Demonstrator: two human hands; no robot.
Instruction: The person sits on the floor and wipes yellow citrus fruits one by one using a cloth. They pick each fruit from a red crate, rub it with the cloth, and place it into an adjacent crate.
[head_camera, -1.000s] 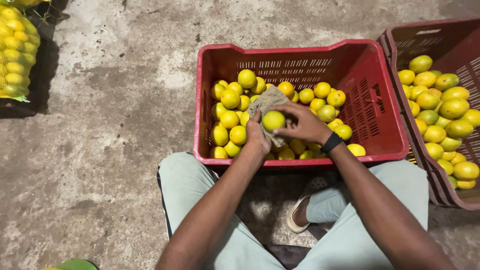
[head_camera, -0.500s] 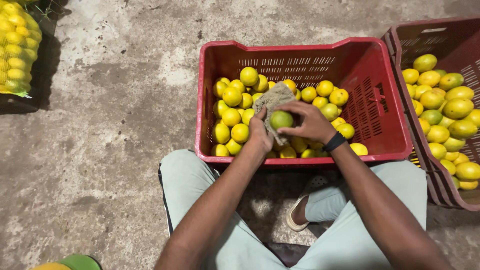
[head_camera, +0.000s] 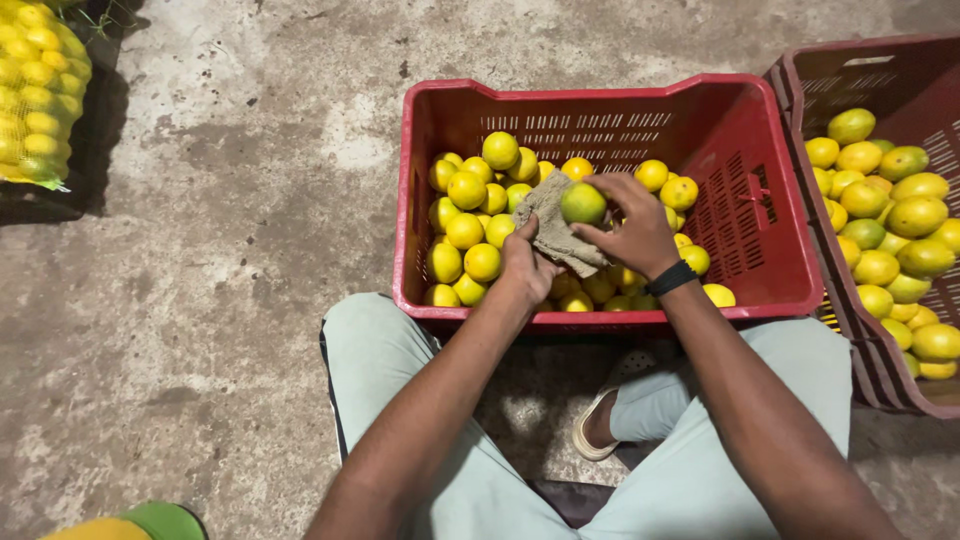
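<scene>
Greenish-yellow and round, the citrus fruit (head_camera: 582, 203) sits in the fingertips of the right hand (head_camera: 632, 230), whose grip is closed around it from the right side and below. The left hand (head_camera: 527, 266) pinches a coarse beige cloth (head_camera: 556, 232) bunched against the fruit's left side; its grip is closed on the cloth. Both hands hover over the middle of the red crate (head_camera: 745, 205), just above the heap of yellow fruit (head_camera: 470, 225) that fills its left and near parts.

The hold on the fruit looks light, fingertips only, so a hard rub from the cloth could roll it out of the grip; it would likely drop back into the heap, bruising at worst. The cloth is loosely wadded, and a trailing fold could snag on the crate's slotted wall or slip from the left hand. The heap slopes toward the crate's near left corner, so a knock from a wrist might send fruit tumbling.

A second, darker red crate (head_camera: 812, 95) of larger fruit stands touching the first on its right, on the concrete floor (head_camera: 220, 230). A mesh sack of yellow fruit (head_camera: 38, 95) lies well apart at the far left.
</scene>
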